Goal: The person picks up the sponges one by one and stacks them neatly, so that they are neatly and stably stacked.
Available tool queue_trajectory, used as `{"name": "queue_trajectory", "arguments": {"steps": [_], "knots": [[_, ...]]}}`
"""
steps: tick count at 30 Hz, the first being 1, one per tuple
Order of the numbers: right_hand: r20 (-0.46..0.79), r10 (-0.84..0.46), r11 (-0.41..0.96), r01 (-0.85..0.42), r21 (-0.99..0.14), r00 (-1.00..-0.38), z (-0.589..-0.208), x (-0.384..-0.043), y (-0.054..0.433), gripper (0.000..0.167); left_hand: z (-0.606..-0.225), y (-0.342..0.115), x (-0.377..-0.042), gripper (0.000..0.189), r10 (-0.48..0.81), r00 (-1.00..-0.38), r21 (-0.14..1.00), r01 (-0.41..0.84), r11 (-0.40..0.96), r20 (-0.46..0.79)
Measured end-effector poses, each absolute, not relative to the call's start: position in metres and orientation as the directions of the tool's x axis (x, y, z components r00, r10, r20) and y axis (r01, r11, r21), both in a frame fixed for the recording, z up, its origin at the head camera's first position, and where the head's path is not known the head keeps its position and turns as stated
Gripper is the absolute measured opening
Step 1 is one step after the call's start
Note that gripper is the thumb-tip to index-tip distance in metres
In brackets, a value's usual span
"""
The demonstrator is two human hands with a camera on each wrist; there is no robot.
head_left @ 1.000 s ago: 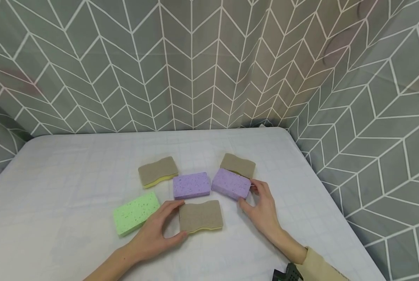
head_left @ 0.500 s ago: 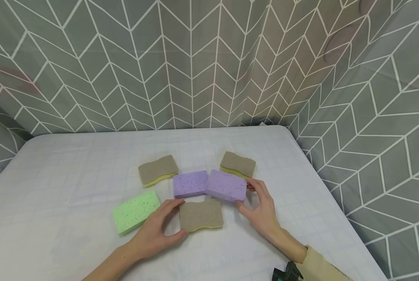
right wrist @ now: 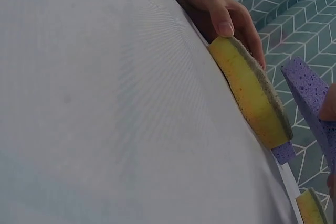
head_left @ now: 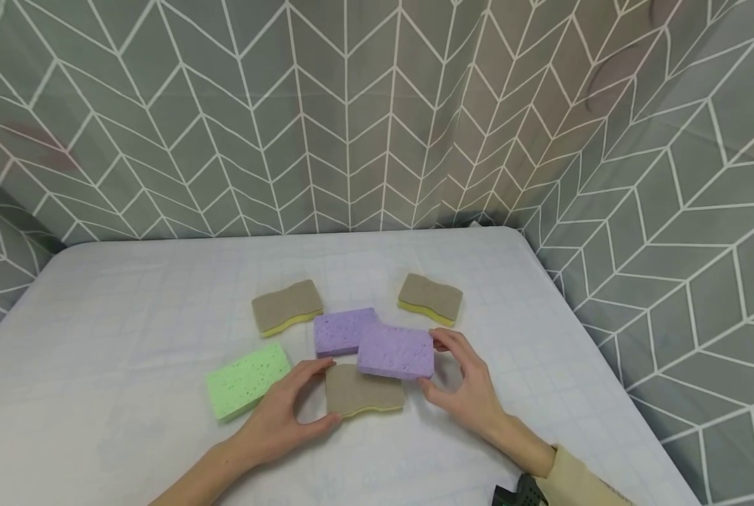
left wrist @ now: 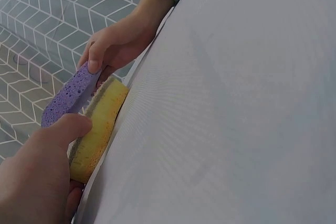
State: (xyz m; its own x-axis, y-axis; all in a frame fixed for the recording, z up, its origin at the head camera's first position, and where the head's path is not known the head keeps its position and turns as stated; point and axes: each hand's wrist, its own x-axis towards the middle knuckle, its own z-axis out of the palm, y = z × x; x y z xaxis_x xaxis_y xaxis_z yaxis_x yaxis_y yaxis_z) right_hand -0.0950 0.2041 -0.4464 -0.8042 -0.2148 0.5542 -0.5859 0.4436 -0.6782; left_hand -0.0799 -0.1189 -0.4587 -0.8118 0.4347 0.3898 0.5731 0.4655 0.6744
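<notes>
In the head view my right hand [head_left: 468, 386] pinches a purple sponge [head_left: 394, 353] by its right end. This sponge is raised, overlapping the back of a tan-topped yellow scrub sponge [head_left: 362, 399] and the corner of a second purple sponge [head_left: 339, 332]. My left hand [head_left: 280, 416] holds the scrub sponge at its left end, thumb in front and fingers behind. From the left wrist, the purple sponge [left wrist: 68, 97] is seen tilted beyond the scrub sponge's yellow side [left wrist: 100, 140]. The right wrist view shows a gap between the scrub sponge [right wrist: 249, 95] and the lifted purple one [right wrist: 307, 90].
A green sponge [head_left: 247, 381] lies left of my left hand. Two more tan-topped scrub sponges lie farther back, one on the left [head_left: 287, 308] and one on the right [head_left: 430, 299]. Behind the white-covered table [head_left: 130, 316] hangs a patterned grey curtain [head_left: 351, 119].
My right hand has moved the purple sponge left and toward me, away from the back right scrub sponge to above the front one. The left hand has stayed in place.
</notes>
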Motion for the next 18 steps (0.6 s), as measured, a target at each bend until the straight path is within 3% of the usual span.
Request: {"name": "queue_trajectory", "arguments": {"steps": [18], "knots": [[0.576, -0.339, 0.343, -0.667, -0.661, -0.744, -0.4486, -0.0914, 0.196, 0.074, -0.4593, -0.1188, -0.0792, 0.076, 0.432, -0.809, 0.687, 0.575, 0.444, 0.399]]}}
